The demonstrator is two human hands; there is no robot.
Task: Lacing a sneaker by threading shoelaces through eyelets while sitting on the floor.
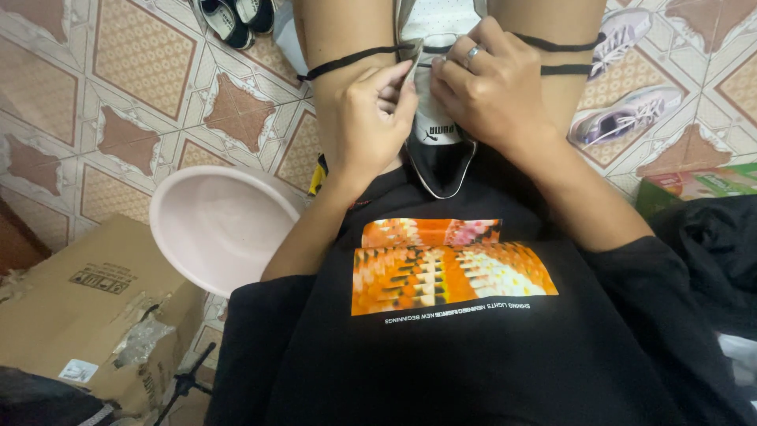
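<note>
The person sat with a white sneaker [438, 71] held in the lap between the thighs, its tongue turned toward the body. The left hand [371, 118] was clenched on the sneaker's left side, its grip pinching the tongue edge and a black shoelace [347, 61] that ran out leftward across the thigh. The right hand [489, 87], with a ring on 1 finger, pressed on the sneaker's right side, its grip closed on the other lace end [556, 43], which stretched out to the right.

To the left, a pale pink plastic basin [213, 225] lay on the patterned tile floor [134, 87], touching a cardboard box [87, 308]. Another pair of sneakers [623, 87] lay on the floor at the right, well apart from the hands, and dark shoes [233, 16] sat at the top left.
</note>
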